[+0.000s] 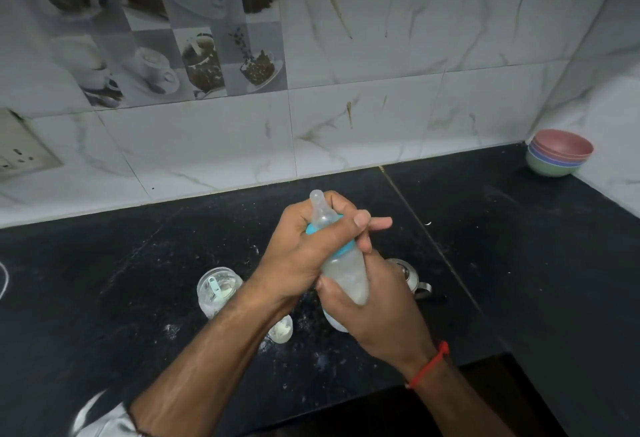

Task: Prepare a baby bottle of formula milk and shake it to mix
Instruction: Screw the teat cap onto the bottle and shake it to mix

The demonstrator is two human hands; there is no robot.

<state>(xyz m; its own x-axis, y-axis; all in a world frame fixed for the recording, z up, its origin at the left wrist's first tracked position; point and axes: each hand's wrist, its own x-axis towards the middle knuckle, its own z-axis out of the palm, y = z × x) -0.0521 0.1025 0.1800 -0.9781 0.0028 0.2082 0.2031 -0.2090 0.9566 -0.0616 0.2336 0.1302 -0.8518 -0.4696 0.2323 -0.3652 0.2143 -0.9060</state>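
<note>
A clear baby bottle (346, 270) with a blue collar and a silicone teat is held tilted above the black counter (138, 263), teat pointing up and away. My left hand (304, 249) grips its collar and neck. My right hand (377, 308) wraps the lower body, which holds whitish liquid. An open clear jar (218, 289) with formula powder and a pale scoop inside stands on the counter just left of my left forearm.
A small white lid or cup (282, 331) lies under my left wrist. A steel vessel (412, 277) sits behind my right hand. Stacked coloured bowls (559, 154) stand in the far right corner. A wall socket (20, 156) is at left. Powder specks dot the counter.
</note>
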